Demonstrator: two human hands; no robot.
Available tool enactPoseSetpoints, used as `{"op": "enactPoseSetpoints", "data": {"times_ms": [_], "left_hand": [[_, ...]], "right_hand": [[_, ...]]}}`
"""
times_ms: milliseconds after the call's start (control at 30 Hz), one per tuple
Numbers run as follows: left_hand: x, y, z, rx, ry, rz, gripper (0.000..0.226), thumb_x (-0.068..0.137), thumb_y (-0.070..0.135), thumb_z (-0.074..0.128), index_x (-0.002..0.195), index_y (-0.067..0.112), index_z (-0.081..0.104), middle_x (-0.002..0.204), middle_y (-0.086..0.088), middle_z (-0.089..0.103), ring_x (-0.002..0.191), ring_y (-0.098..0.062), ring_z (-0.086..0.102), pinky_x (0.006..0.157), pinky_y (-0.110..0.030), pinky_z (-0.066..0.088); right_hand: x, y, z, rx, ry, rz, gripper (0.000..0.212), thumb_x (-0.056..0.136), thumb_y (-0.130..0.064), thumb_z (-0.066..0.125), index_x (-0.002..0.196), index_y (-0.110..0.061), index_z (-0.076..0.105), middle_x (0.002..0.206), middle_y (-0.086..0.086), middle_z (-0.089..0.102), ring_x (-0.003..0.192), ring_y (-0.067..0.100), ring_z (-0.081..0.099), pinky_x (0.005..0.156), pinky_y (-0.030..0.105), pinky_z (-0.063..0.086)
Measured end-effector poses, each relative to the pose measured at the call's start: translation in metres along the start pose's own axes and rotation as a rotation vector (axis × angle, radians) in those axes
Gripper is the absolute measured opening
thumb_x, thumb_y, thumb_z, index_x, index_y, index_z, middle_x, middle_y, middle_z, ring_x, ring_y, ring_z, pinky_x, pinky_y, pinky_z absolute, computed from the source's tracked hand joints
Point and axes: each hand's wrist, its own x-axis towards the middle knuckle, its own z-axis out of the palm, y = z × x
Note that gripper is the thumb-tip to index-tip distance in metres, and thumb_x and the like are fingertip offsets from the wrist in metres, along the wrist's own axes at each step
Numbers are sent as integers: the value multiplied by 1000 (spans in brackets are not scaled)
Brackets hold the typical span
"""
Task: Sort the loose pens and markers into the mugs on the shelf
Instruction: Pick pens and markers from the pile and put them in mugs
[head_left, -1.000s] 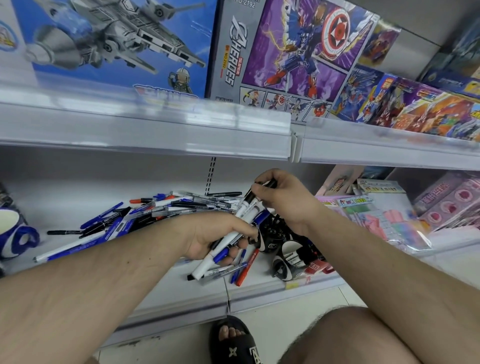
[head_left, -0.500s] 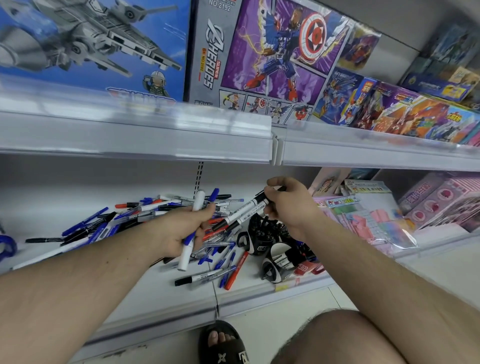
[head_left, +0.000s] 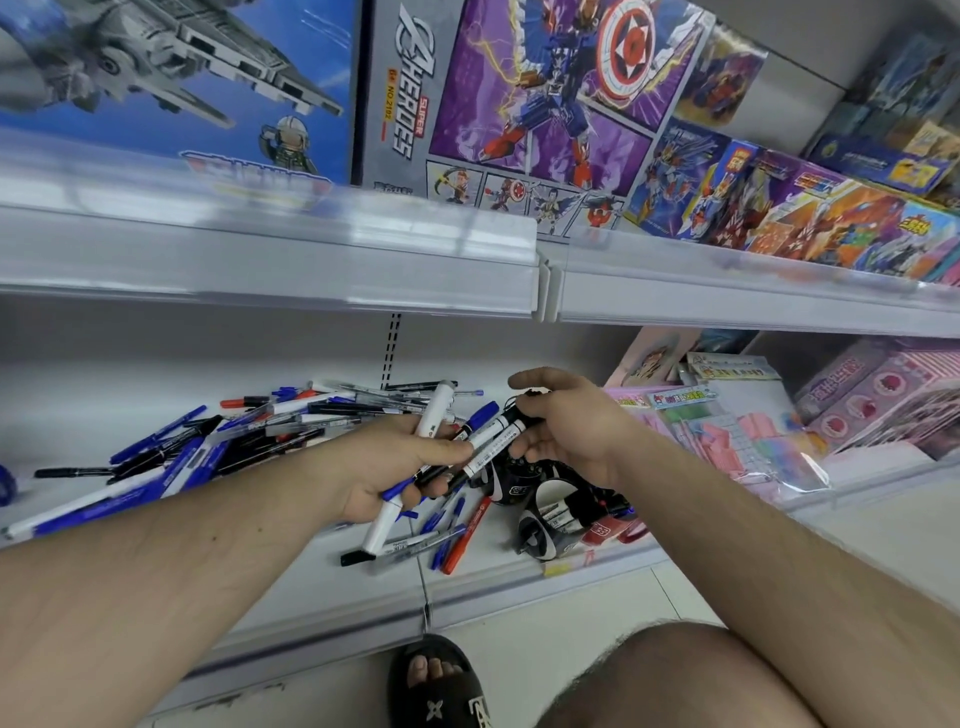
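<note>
**Markers gathered between both hands above the pen pile**

Since half a second ago, the right hand (head_left: 563, 426) has been brought closer to the left, and the black-capped markers (head_left: 493, 441) it holds have been laid across the left fingers. The right hand's fingers are curled round the black caps of these markers, the index finger stretched out above them. The left hand (head_left: 395, 467) is closed round a white marker (head_left: 415, 457), which stands steeply through the fist, its top above the knuckles and its lower end below the palm; a blue pen (head_left: 397, 488) is gripped alongside it.

Just below the hands, black-and-white mugs (head_left: 540, 514) are seen lying tipped on the lower shelf (head_left: 311, 587), with markers inside one of them. A red pen (head_left: 467, 535) and several blue ones are scattered between the mugs and the shelf's front edge. A loose pile of pens (head_left: 249, 431) is spread leftward and toward the back wall. Bare shelf surface is left along the front lip, below the left forearm.

Overhead, the upper shelf's edge (head_left: 291, 265) projects above the hands. Pink packets (head_left: 737, 436) are stacked close on the right. A sandalled foot (head_left: 434, 680) is set on the floor beneath.
</note>
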Motion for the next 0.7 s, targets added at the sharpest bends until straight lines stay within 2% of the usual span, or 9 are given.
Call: {"op": "enactPoseSetpoints", "data": {"times_ms": [67, 133, 200, 233, 300, 367, 500, 600, 700], "left_hand": [[1, 0, 4, 24, 0, 17, 31, 80, 16, 78, 108, 9, 65, 71, -3, 72, 50, -13, 57, 63, -30, 40], [3, 1, 6, 16, 16, 34, 28, 83, 20, 75, 106, 8, 66, 73, -4, 73, 51, -13, 57, 53, -26, 40], [7, 3, 4, -5, 98, 63, 21, 86, 21, 73, 101, 9, 66, 73, -4, 74, 50, -11, 57, 43, -22, 38], [10, 4, 3, -11, 141, 78, 16, 87, 21, 72, 98, 11, 66, 71, -3, 73, 49, -10, 57, 41, -21, 39], [13, 7, 1, -20, 191, 106, 11, 91, 22, 68, 94, 12, 67, 67, 0, 72, 47, -9, 57, 41, -21, 42], [17, 9, 2, -62, 188, 111, 13, 93, 22, 65, 96, 10, 67, 65, 0, 71, 47, -9, 58, 41, -21, 46], [25, 8, 8, -144, 119, 81, 13, 94, 18, 63, 103, 9, 67, 72, -2, 72, 58, -14, 64, 50, -26, 55], [33, 5, 9, -167, 117, 71, 12, 93, 13, 64, 103, 10, 69, 71, -1, 70, 60, -13, 61, 53, -26, 55], [38, 4, 4, -168, 152, 48, 13, 92, 17, 65, 103, 11, 70, 70, 1, 68, 57, -11, 58, 51, -25, 51]], "right_hand": [[-1, -1, -5, -25, -18, 2, 22, 101, 0, 45, 116, -8, 59, 83, 13, 62, 52, 23, 62, 47, 28, 49], [1, -6, -19, 8, 59, -54, 18, 101, 2, 44, 104, -6, 60, 78, 14, 63, 52, 23, 61, 47, 28, 49], [7, -8, -43, 17, 252, -121, 17, 100, 2, 45, 92, -7, 56, 84, 17, 62, 53, 24, 60, 52, 34, 51], [12, -4, -56, -92, 366, -157, 17, 100, 1, 46, 89, -9, 55, 87, 17, 62, 54, 25, 62, 57, 38, 53], [23, 11, -75, -502, 515, -208, 14, 96, -5, 48, 89, -15, 56, 91, 14, 67, 67, 29, 68, 68, 42, 58], [34, 30, -82, -725, 521, -201, 12, 94, -10, 49, 96, -18, 58, 95, 10, 68, 82, 30, 68, 77, 39, 56], [60, 60, -73, -906, 449, -222, 23, 99, -10, 44, 119, -7, 57, 98, 12, 64, 82, 25, 55, 67, 29, 40], [87, 76, -64, -943, 471, -259, 24, 98, -8, 44, 117, -6, 58, 104, 15, 69, 84, 29, 60, 66, 29, 42], [113, 92, -56, -956, 504, -224, 24, 91, -1, 46, 111, -6, 58, 97, 16, 68, 77, 29, 59, 62, 28, 38]]}}
